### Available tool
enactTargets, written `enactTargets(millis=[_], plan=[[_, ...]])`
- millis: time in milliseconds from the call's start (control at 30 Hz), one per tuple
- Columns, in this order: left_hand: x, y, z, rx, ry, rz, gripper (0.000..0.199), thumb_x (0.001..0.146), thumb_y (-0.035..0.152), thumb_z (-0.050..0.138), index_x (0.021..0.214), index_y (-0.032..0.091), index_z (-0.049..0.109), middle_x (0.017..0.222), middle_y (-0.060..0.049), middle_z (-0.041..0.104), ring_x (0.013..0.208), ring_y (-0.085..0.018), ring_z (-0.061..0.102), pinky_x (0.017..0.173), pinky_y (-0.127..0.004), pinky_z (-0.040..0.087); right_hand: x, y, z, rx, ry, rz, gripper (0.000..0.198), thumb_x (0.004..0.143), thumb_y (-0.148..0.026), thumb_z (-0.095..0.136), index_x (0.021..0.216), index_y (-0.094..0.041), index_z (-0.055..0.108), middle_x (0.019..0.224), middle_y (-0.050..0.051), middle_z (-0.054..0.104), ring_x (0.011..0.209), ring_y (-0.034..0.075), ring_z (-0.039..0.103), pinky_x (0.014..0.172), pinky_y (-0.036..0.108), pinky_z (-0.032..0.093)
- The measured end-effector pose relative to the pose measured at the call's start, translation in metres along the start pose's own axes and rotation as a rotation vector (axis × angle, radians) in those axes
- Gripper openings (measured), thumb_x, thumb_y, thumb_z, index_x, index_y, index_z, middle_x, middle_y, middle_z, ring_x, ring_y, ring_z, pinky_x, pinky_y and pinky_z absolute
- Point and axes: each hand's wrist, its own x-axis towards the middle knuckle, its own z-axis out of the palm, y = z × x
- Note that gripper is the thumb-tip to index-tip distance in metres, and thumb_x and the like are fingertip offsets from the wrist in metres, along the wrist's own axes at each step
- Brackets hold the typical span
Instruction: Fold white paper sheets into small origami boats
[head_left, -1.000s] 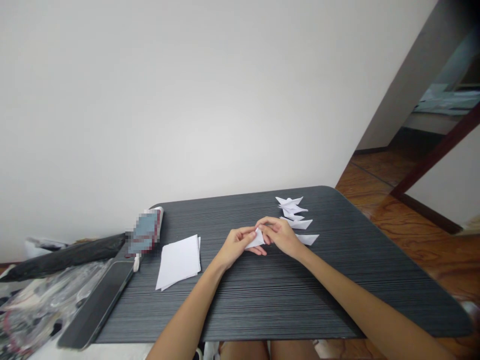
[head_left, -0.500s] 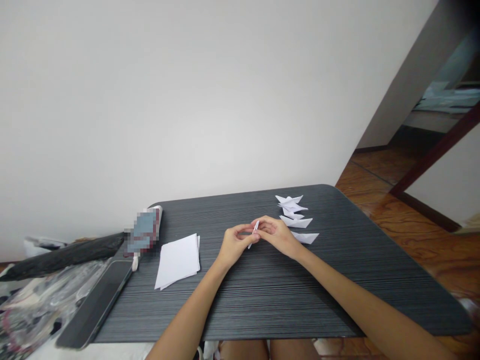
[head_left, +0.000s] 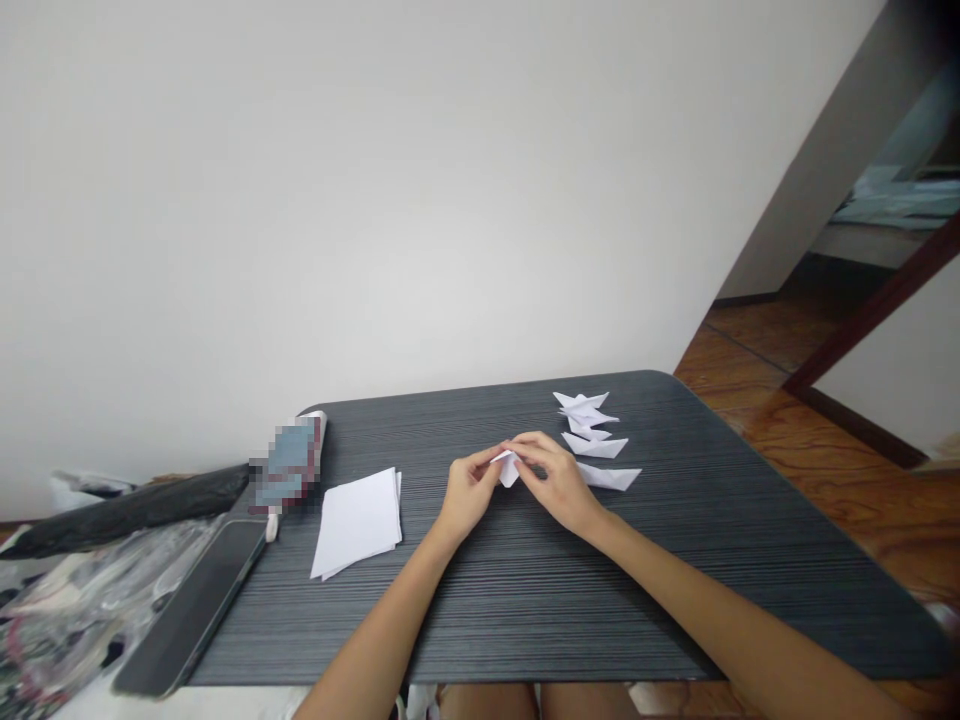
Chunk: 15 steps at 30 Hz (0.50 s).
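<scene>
A small folded piece of white paper [head_left: 509, 470] is pinched between my two hands above the middle of the table. My left hand [head_left: 470, 486] grips its left side with thumb and fingertips. On the other side, my right hand [head_left: 556, 480] holds it the same way; the fingers hide part of its upper edge. Just right of my right hand lies a folded paper boat [head_left: 615, 478], partly covered by that hand. Behind it sit further white folded boats [head_left: 596, 446] in a rough column. Left of my hands rests a stack of square white paper [head_left: 358, 522].
The dark wood-grain table [head_left: 480, 620] stands against a white wall. A phone [head_left: 191, 610] lies at its left edge, near a blurred-out packet [head_left: 289, 462]. Plastic bags [head_left: 112, 590] and a long black wrapped item [head_left: 135, 508] are beyond that edge.
The folded paper has turned from edge-on to showing a wider, pointed face toward me. Both hands have shifted their fingers on it and stay in nearly the same place.
</scene>
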Motion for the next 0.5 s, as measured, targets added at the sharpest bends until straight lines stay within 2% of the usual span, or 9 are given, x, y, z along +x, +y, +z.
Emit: enactTargets(millis=[67, 167, 300, 400, 500], plan=[[0.0, 0.002, 0.002, -0.146, 0.007, -0.085, 0.037, 0.068, 0.027, 0.059, 0.102, 0.013, 0.061, 0.097, -0.008, 0.065, 0.085, -0.02, 0.059, 0.077, -0.032, 0.046, 0.0, 0.001, -0.001, -0.021, 0.012, -0.051, 0.032, 0.08, -0.015, 0.043, 0.105, -0.027, 0.06, 0.098, 0.006, 0.054, 0.091, 0.017, 0.053, 0.08, 0.032, 0.045], [-0.001, 0.005, 0.002, -0.334, -0.017, -0.197, 0.041, 0.063, 0.021, 0.064, 0.103, 0.012, 0.06, 0.093, -0.007, 0.066, 0.082, -0.017, 0.061, 0.079, -0.032, 0.046, 0.001, 0.005, -0.003, -0.055, -0.017, -0.105, 0.033, 0.08, -0.013, 0.041, 0.104, -0.027, 0.06, 0.104, 0.007, 0.052, 0.09, 0.017, 0.053, 0.081, 0.035, 0.045], [-0.001, 0.01, -0.002, -0.519, -0.109, -0.25, 0.029, 0.064, 0.021, 0.063, 0.09, 0.007, 0.065, 0.084, -0.01, 0.067, 0.077, -0.017, 0.062, 0.081, -0.033, 0.045, 0.001, 0.008, -0.008, -0.025, -0.105, -0.181, 0.035, 0.08, -0.011, 0.04, 0.106, -0.026, 0.059, 0.108, 0.008, 0.048, 0.093, 0.017, 0.052, 0.082, 0.036, 0.046], [-0.001, 0.011, -0.004, -0.517, -0.114, -0.241, 0.029, 0.068, 0.025, 0.063, 0.089, 0.006, 0.065, 0.082, -0.011, 0.067, 0.077, -0.016, 0.062, 0.081, -0.03, 0.045, 0.002, 0.003, -0.011, 0.017, -0.158, -0.233, 0.036, 0.08, -0.01, 0.04, 0.107, -0.025, 0.058, 0.109, 0.008, 0.046, 0.099, 0.018, 0.049, 0.086, 0.037, 0.044], [-0.002, 0.008, -0.004, -0.401, -0.103, -0.202, 0.037, 0.065, 0.026, 0.066, 0.096, 0.008, 0.062, 0.085, -0.01, 0.067, 0.077, -0.016, 0.062, 0.078, -0.028, 0.046, 0.002, 0.0, -0.01, 0.078, -0.129, -0.148, 0.03, 0.08, -0.014, 0.044, 0.102, -0.024, 0.061, 0.103, 0.008, 0.048, 0.097, 0.018, 0.05, 0.087, 0.037, 0.044]])
